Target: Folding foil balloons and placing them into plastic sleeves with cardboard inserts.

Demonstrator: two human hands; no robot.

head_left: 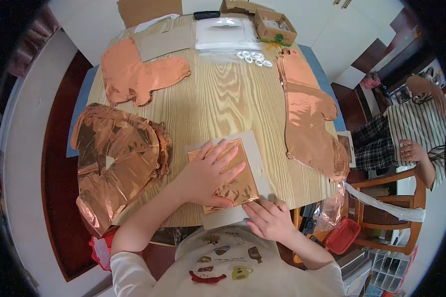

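Note:
In front of me a folded copper-coloured foil balloon [235, 190] lies as a flat, shiny rectangle on a pale grey cardboard sheet [262, 171]. The card sticks out past the foil at its top, right and lower edges. My left hand [210, 173] rests palm down across the foil, fingers spread over its upper part. At the foil's lower right corner is my right hand [271, 220], its fingers stretched out along the edge and its thumb apart from them. The undersides of both hands are hidden.
Flat copper foil balloons lie in stacks at the near left [119, 158], far left [134, 74] and right [307, 114]. Clear plastic bags [225, 34], white rings [255, 58] and a small cardboard box [276, 27] sit at the back. A person [416, 128] is beyond a wooden chair [381, 213].

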